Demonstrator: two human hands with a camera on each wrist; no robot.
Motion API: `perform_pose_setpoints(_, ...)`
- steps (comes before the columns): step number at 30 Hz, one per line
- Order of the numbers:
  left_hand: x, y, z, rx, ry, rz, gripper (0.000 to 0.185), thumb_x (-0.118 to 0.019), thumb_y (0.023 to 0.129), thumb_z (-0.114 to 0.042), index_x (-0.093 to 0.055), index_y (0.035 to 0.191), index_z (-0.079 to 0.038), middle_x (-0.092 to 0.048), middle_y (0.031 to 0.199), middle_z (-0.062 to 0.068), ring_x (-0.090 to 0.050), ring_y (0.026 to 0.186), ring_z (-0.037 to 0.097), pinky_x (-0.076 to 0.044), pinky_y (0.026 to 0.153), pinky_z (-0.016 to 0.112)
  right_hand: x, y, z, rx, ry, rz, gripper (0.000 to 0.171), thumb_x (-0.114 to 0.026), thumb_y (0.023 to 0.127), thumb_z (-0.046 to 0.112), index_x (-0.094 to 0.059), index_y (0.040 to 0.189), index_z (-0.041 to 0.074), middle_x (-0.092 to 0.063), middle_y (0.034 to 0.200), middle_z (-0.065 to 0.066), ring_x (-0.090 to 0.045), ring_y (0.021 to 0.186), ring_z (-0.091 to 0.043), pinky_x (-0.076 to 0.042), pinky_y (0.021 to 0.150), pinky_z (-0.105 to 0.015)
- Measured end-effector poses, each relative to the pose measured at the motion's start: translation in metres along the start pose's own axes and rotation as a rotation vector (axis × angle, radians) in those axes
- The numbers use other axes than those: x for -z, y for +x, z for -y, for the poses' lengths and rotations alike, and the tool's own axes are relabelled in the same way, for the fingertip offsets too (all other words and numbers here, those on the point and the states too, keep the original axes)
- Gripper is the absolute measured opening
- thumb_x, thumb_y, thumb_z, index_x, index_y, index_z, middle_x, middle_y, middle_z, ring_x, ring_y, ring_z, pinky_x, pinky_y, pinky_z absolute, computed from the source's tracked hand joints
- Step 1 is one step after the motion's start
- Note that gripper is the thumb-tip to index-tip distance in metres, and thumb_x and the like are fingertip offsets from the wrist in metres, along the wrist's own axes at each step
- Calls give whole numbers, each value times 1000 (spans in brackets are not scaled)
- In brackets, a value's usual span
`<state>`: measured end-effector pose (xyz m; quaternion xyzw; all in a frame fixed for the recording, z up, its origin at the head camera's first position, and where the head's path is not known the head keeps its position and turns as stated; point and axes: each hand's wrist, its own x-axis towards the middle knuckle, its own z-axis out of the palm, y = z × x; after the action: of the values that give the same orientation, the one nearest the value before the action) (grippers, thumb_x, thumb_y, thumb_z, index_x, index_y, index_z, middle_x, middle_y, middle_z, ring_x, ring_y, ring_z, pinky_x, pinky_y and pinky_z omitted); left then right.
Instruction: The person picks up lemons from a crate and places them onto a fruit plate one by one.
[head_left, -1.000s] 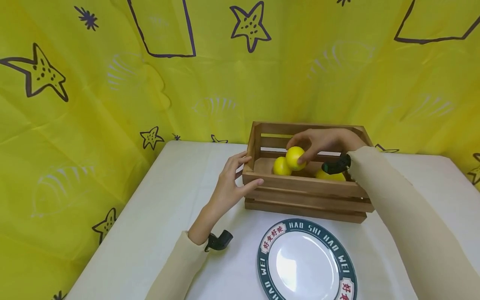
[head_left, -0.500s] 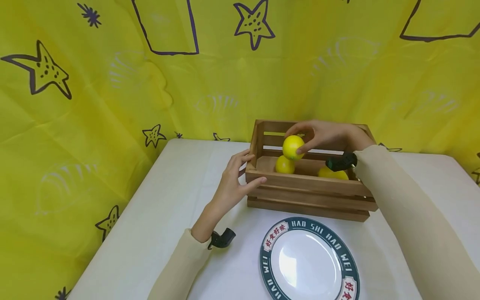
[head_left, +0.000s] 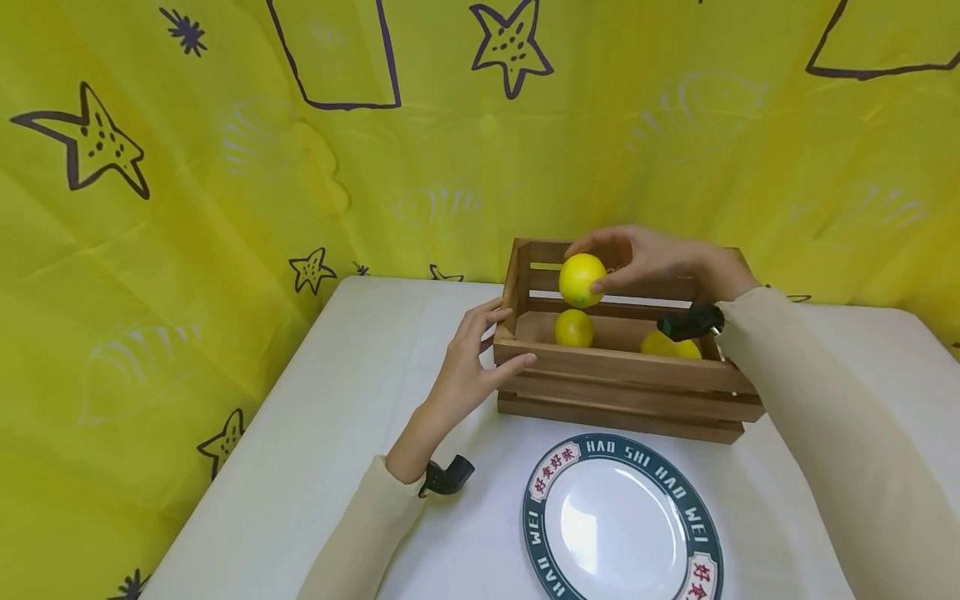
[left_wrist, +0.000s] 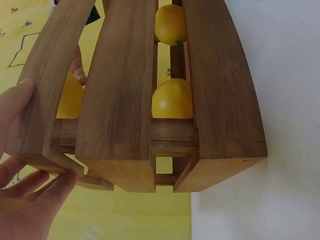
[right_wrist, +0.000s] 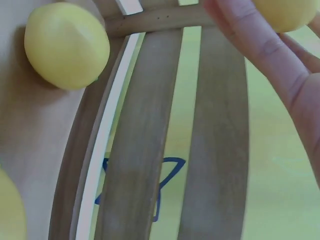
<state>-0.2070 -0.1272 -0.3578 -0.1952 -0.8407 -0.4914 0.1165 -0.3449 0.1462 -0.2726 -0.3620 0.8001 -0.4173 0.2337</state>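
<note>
In the head view, my right hand (head_left: 652,254) holds a yellow lemon (head_left: 581,281) with thumb and fingers, up at the rim of a slatted wooden crate (head_left: 615,367). Below it, a second lemon (head_left: 573,328) lies on the crate floor near the left end. More yellow fruit (head_left: 670,345) sits at the right end, partly hidden by the front slat and wrist strap. My left hand (head_left: 465,367) grips the crate's left front corner, thumb on the front slat. From the left wrist, two lemons (left_wrist: 172,100) show between the slats. The right wrist view cuts off the held lemon (right_wrist: 290,12).
A white plate (head_left: 637,533) with a green lettered rim lies on the table in front of the crate. Behind the white-covered table (head_left: 337,400) hangs a yellow curtain (head_left: 435,150) with starfish drawings. Each wrist carries a black strap-on camera (head_left: 448,476).
My right hand has raised the lemon from beside the other one up to the crate's rim, slightly leftward. My left hand keeps its grip on the corner. The head view has shifted slightly.
</note>
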Motion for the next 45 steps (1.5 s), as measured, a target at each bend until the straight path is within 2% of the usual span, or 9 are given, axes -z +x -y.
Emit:
perform_pose_setpoints(3,-1,-1,-1,1,4,-5,63,-79,84,-21,-47,136,-4,-36,151,10,-42,135,28,-47,104,42,4,-1,7,65,-90,-31,54,-69,88,5,-48,138,-2,-51,133,-14,-55,110,-27,-54,90,-28)
perform_pose_setpoints(10,-3,-2,-2,-5,8,-5,64,-79,84,-21,-47,137,-4,-37,151,10,-43,135,29,-47,103,41,1,-8,20,50,-95,-60,57,-71,87,5,-46,138,-3,-50,134,-15,-62,109,-31,-58,84,-29)
perform_pose_setpoints(15,-4,0,-2,-18,-6,-3,64,-78,84,-20,-46,137,-3,-36,150,12,-43,135,30,-47,104,44,-3,-17,34,108,-143,-16,56,-73,85,3,-48,135,-4,-50,135,-15,-62,109,-28,-55,93,-31)
perform_pose_setpoints(19,-5,2,-2,-26,-11,-11,64,-78,84,-19,-46,137,-1,-36,150,13,-42,135,31,-47,104,46,-8,-24,48,107,-189,21,57,-75,85,9,-49,136,0,-52,133,-13,-59,110,-28,-53,96,-36)
perform_pose_setpoints(28,-3,2,-2,-40,17,-6,63,-78,85,-20,-47,137,-3,-38,150,11,-44,134,29,-49,102,42,-24,-43,62,107,-195,95,60,-75,85,11,-46,137,-1,-55,128,-16,-63,105,-26,-56,93,-35)
perform_pose_setpoints(36,-2,0,-1,-48,0,-5,63,-77,85,-19,-46,137,-1,-36,150,13,-42,135,32,-49,100,45,-42,-60,70,237,-221,113,59,-78,83,10,-49,133,0,-53,127,-14,-60,102,-25,-57,89,-32)
perform_pose_setpoints(40,-2,-1,0,-55,-4,-7,64,-78,85,-19,-45,137,0,-36,150,13,-42,135,33,-49,101,46,-50,-64,73,289,-218,155,56,-78,83,9,-51,132,4,-54,128,-11,-57,103,-26,-58,88,-33)
perform_pose_setpoints(45,-2,-1,0,-65,-4,-3,63,-77,85,-18,-45,137,-1,-35,151,13,-41,135,33,-49,101,47,-60,-69,75,312,-235,202,58,-78,84,14,-51,134,8,-53,132,-9,-57,102,-22,-59,83,-34)
